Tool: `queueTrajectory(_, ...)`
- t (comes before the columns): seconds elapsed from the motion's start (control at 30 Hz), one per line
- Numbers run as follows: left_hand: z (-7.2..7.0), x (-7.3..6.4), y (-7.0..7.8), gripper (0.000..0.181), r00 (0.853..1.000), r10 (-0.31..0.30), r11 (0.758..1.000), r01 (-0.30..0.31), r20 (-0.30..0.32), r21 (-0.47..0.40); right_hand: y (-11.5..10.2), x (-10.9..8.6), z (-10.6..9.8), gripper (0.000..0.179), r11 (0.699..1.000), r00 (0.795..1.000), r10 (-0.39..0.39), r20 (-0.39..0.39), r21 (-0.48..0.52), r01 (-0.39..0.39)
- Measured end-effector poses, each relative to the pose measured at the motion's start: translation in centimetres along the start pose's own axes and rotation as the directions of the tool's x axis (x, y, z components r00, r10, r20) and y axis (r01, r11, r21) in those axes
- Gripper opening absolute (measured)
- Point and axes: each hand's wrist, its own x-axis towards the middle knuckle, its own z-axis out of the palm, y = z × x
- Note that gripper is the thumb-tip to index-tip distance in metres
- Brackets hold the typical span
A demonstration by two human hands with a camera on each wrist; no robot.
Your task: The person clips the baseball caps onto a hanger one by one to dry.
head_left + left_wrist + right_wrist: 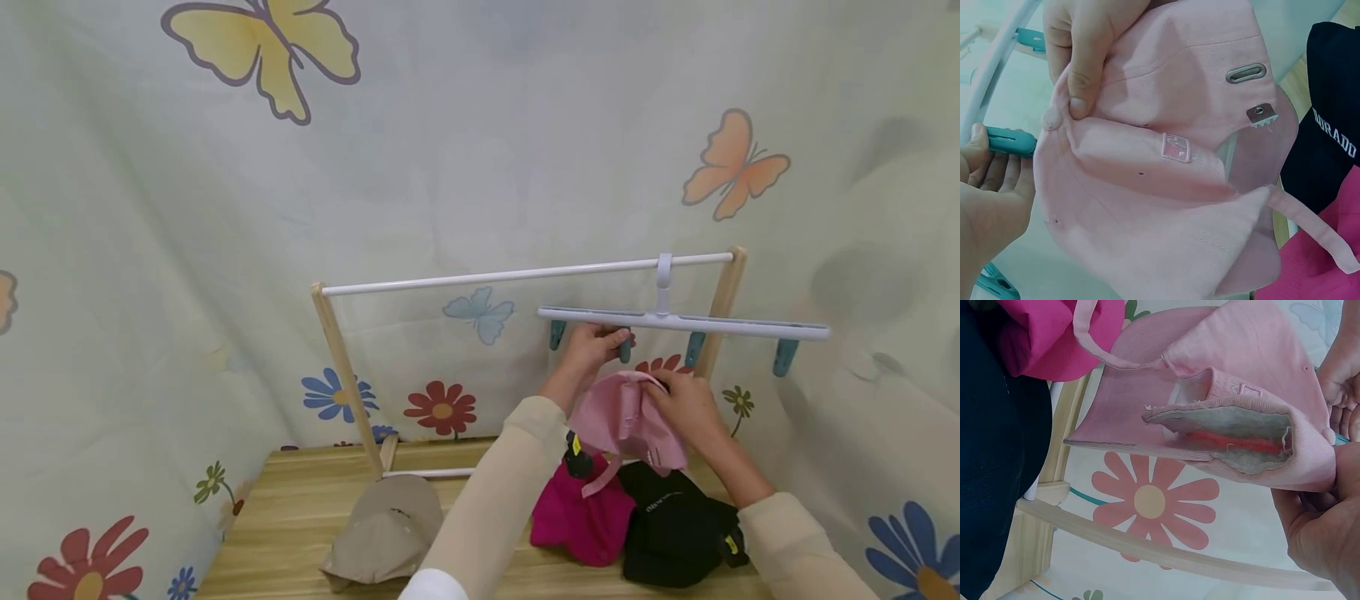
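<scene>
A pale pink cap (615, 417) hangs from my right hand (686, 408), thumb and fingers pinching its crown beside the button. Its brim points down and its loose back strap dangles. My left hand (588, 350) pinches a teal clip (1013, 142) between thumb and fingers. In the left wrist view, the clip's tip is right at the cap's crown, just below the button. This clip belongs to a white hanger (720, 325), hooked over the white rod (487, 277) of a wooden rack. In the right wrist view, the cap's grey inner side (1241, 425) shows.
Other teal clips (785, 357) hang along the hanger. On the wooden tabletop (255, 533) lie a beige cap (393, 525) at the left, and a magenta cap (581, 521) and a black cap (667, 533) below my hands. A patterned curtain (487, 167) stands behind the rack.
</scene>
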Motion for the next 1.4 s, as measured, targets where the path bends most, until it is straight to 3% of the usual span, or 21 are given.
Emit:
queueTrajectory(0.17,-0.2,0.0,-0.1,0.016,1.0,-0.004,1.0,0.004,0.016,-0.006,0.1,0.1,0.0,0.025,1.0,1.0,0.012,-0.01,-0.003,-0.012)
queueTrajectory(0.83,-0.2,-0.3,0.0,0.015,0.998,-0.056,0.998,0.055,-0.021,-0.032,-0.7,0.4,-0.5,0.025,0.994,0.993,0.106,-0.055,0.01,-0.106)
queueTrajectory(1.0,-0.3,-0.3,0.2,0.016,0.998,-0.054,0.998,0.053,-0.017,-0.033,-0.8,0.6,-0.6,0.028,0.992,0.991,0.127,-0.045,0.021,-0.126)
queueTrajectory(1.23,-0.4,-0.3,0.2,0.018,0.999,-0.048,0.997,0.048,-0.011,-0.057,-0.6,1.2,-0.6,0.026,0.995,0.991,0.103,-0.087,-0.003,-0.103)
queueTrajectory(1.4,-0.6,-0.1,-0.1,0.021,1.0,-0.029,0.996,0.029,-0.006,-0.081,-0.8,1.3,-0.9,0.03,0.993,0.992,0.118,-0.049,0.01,-0.117)
